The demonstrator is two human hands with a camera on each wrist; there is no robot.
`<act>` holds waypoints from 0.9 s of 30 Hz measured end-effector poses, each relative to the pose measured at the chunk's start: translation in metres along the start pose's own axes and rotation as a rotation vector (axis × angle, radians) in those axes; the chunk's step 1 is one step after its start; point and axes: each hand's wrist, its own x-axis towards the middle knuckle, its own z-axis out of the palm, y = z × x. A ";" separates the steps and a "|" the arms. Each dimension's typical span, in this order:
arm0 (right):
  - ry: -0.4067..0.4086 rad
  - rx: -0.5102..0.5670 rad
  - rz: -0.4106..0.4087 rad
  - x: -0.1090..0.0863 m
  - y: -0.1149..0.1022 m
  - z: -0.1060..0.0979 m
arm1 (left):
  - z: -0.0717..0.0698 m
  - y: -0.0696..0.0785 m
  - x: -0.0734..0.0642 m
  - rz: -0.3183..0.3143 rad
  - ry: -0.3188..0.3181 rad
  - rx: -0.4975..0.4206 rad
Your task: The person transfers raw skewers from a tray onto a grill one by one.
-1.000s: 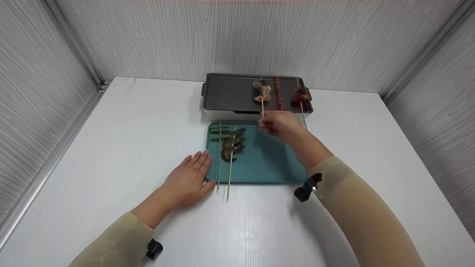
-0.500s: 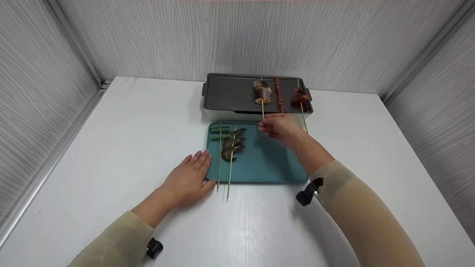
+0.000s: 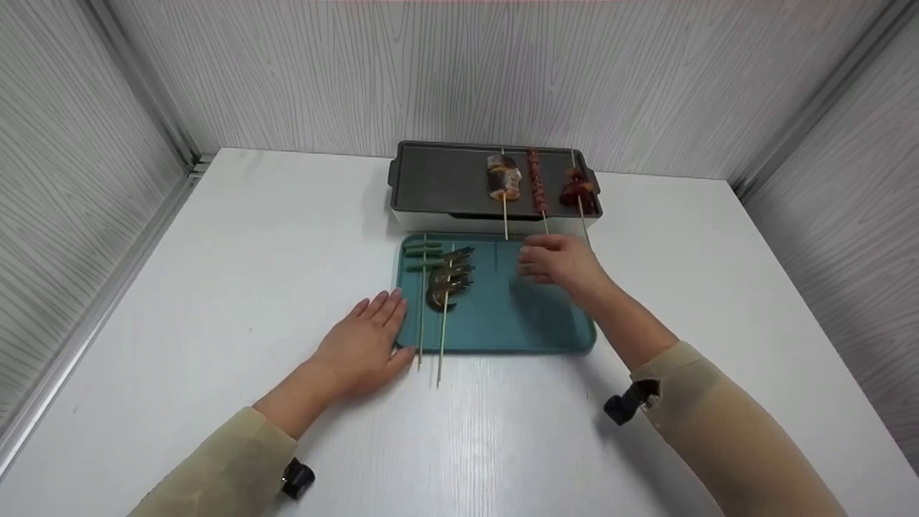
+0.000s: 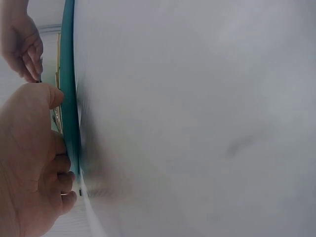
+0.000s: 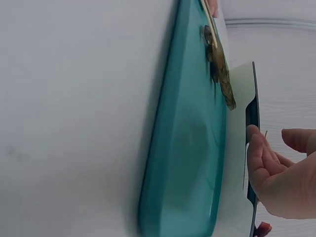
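At the far left, a beige sleeve (image 3: 230, 463) with a small black device (image 3: 296, 480) at its cuff leads to the left hand (image 3: 362, 352). This hand lies palm down on the white table (image 3: 301, 230), its fingers straight and holding nothing, the fingertips against the left edge of the teal tray (image 3: 517, 330) and the thumb at the tray's near corner. Just right of those fingers, on the tray, lies a skewer with green pieces (image 3: 425, 253), its stick running down past the thumb tip. Next to it, farther right of the same fingers, lies a skewer with shrimp (image 3: 449, 282); both sticks overhang the tray's near rim.

Beyond the fingers of both hands, behind the tray, stands a dark griddle (image 3: 441, 179) on a white base. On it, up and to the left of the right fingertips, rests the skewer with browned pieces (image 3: 504, 178), its stick end reaching over the griddle's near side. The skewer with red beads (image 3: 537, 181) points down toward the right fingers; whether it touches them cannot be told.

The right hand (image 3: 567, 266) hovers over the tray, fingers loosely bent and gripping nothing, the thumb apart from them in the right wrist view. Beyond its knuckles, on the griddle's right end, lies a skewer with dark red pieces (image 3: 576, 192).
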 end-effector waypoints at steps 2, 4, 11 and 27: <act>0.020 -0.110 -0.048 -0.008 0.005 -0.006 | 0.000 0.000 0.000 0.001 0.000 0.000; 0.054 -0.247 -0.101 -0.015 0.010 -0.011 | 0.000 0.000 0.000 0.001 0.001 0.000; 0.160 -0.575 -0.262 -0.039 0.029 -0.028 | 0.001 0.000 0.001 -0.001 -0.002 0.000; -0.106 -0.956 -0.116 -0.064 0.060 -0.043 | 0.001 0.000 0.001 0.000 -0.003 0.003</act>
